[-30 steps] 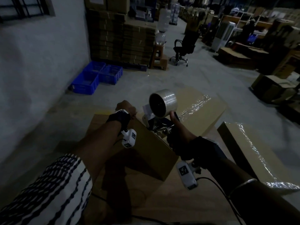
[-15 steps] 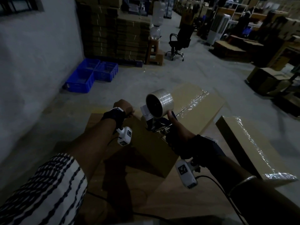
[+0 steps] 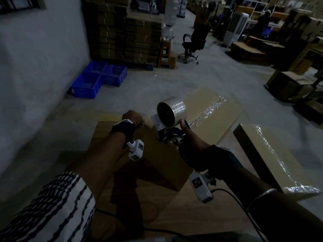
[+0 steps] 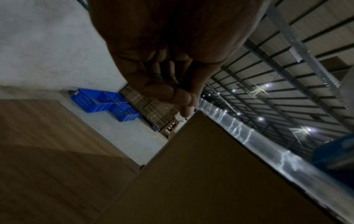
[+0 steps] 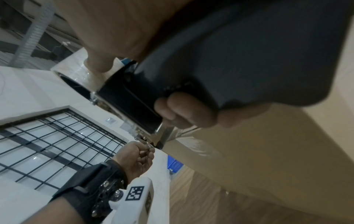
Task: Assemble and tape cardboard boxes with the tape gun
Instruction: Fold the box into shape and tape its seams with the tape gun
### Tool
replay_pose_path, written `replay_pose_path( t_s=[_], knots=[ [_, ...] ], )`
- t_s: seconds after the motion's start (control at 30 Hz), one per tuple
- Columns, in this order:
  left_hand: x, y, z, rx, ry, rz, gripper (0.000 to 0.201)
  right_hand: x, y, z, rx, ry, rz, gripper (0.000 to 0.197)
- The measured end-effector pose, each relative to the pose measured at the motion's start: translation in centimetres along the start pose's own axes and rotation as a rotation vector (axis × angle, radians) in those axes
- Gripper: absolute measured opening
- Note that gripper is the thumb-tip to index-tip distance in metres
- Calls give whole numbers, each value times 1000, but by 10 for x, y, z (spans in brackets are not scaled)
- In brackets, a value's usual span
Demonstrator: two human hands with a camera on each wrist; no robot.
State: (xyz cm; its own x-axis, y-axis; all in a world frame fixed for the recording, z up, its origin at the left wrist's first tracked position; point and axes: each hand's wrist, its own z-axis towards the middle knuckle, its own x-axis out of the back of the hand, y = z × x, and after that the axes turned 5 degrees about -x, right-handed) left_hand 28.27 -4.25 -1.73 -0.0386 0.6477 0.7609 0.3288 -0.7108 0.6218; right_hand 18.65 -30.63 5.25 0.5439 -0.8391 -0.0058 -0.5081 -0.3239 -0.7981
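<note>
On the floor, a cardboard box (image 3: 167, 159) was being taped, its seam partly covered.
The tape gun (image 3: 170, 123) was gripped in the right hand (image 3: 194, 145) at the near edge; the left hand (image 3: 132, 118) was curled at the tape end; two taped boxes (image 3: 272, 154) lay beyond.

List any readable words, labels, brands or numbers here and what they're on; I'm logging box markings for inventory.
None can be read.
Wrist camera tags: black-and-white square code patterns, no letters.
Small wall plate: too blurred.
Cardboard box and tape gun: no print visible.
</note>
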Motion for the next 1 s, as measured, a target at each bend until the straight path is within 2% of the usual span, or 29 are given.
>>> replay_pose_path(
  t_s=[0.13, 0.27, 0.37, 0.47, 0.63, 0.7, 0.77, 0.83, 0.93, 1.0],
  knots=[
    [-3, -2, 0, 11, -26, -34, 29, 3, 2, 3, 16, -7, 22, 77],
    [-5, -2, -3, 23, -42, 125, 33, 2, 2, 3, 35, -2, 62, 72],
    [-9, -5, -4, -90, -58, 235, 22, 0, 0, -1, 32, 2, 90, 73],
    [-10, -1, -6, -85, -132, 221, 16, 1, 0, 1, 22, 23, 102, 73],
    [-14, -3, -5, -58, -108, 54, 16, 6, 6, 11, -26, 4, 85, 75],
    [-16, -5, -4, -48, -101, -40, 16, 7, 8, 15, -21, -7, 107, 82],
    [-15, -6, -6, 24, -160, -140, 19, 7, 10, 16, -8, -12, 119, 85],
    [-18, -14, 1, 9, -95, -112, 24, 7, 9, 14, -6, -24, 128, 83],
    [-18, -18, 5, -38, 89, 9, 24, 8, 10, 14, 2, -6, 135, 79],
    [-18, -10, 0, -109, 121, 39, 32, 7, 10, 14, 2, 4, 132, 79]
  ],
)
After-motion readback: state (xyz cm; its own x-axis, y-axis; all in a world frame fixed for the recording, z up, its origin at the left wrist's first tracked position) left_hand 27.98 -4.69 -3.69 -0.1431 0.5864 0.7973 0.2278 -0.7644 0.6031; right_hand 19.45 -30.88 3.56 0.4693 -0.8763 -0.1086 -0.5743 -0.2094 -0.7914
